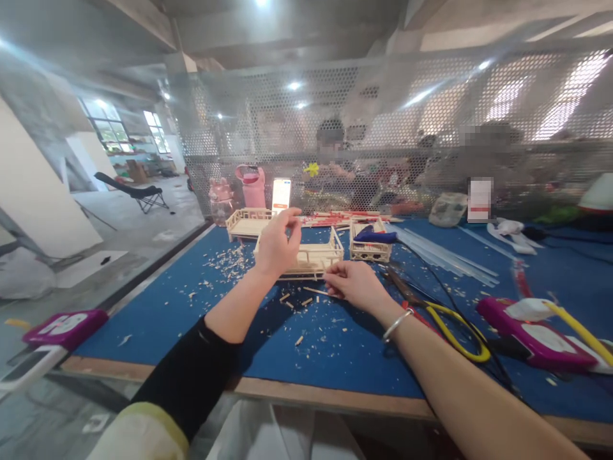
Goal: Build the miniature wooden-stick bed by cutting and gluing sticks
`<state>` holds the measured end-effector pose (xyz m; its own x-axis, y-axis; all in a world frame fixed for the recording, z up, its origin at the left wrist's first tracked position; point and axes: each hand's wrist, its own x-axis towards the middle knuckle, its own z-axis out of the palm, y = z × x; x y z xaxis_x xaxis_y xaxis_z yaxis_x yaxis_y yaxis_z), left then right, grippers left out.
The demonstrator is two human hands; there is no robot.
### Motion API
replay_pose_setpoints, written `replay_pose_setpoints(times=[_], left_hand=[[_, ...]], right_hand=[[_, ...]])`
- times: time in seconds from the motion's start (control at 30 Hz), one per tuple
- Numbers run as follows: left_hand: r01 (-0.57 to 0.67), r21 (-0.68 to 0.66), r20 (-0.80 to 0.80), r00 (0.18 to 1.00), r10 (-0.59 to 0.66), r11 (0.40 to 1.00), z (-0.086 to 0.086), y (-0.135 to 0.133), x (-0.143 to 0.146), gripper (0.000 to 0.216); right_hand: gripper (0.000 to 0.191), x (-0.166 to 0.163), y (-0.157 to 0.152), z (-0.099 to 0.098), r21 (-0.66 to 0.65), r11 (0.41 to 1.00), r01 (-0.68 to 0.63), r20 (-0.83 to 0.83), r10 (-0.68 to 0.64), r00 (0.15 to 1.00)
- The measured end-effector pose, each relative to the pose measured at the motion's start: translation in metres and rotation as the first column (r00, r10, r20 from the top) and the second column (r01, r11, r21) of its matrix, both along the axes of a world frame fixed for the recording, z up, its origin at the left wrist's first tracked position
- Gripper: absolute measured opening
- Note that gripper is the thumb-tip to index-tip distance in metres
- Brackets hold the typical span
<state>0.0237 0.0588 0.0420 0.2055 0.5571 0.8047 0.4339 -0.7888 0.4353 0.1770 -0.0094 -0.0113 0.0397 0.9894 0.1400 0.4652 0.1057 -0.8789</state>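
Note:
In the head view, a small wooden-stick model (313, 259) with a railed frame stands on the blue table. My left hand (278, 246) is above its left end and hides that part. Its fingers are loosely bent, thumb apart from them, with nothing visible between. At the model's front right corner, my right hand (354, 284) has its fingertips pinched together near the railing; whatever they grip is too small to make out. Just below those fingertips is a thin wooden stick (316, 291). Several short cut pieces (290, 300) lie in front of the model.
Two more wooden models, one left (246, 225) and one right (371, 249), flank it. A blue glue gun (376, 236) rests on the right one. Clear glue sticks (443, 255), yellow-handled cutters (460, 332) and a purple power strip (536, 338) lie rightward. A phone (281, 193) stands behind.

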Motion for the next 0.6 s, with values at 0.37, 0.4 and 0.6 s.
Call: replay_pose_setpoints(times=[0.37, 0.4, 0.6], left_hand=[[0.150, -0.465, -0.415, 0.833, -0.365, 0.873, 0.012, 0.004, 0.002, 0.058], [0.158, -0.482, -0.413, 0.827, -0.382, 0.862, 0.014, 0.004, 0.004, 0.059], [0.197, -0.516, -0.353, 0.838, -0.417, 0.833, 0.014, 0.009, 0.009, 0.059]], right_hand=[[0.023, -0.014, 0.009, -0.009, 0.144, 0.969, 0.203, 0.001, -0.205, 0.979], [0.023, -0.014, 0.010, -0.009, 0.146, 0.968, 0.205, 0.006, -0.208, 0.978], [0.019, -0.017, 0.010, -0.007, 0.134, 0.969, 0.206, 0.030, -0.212, 0.977]])
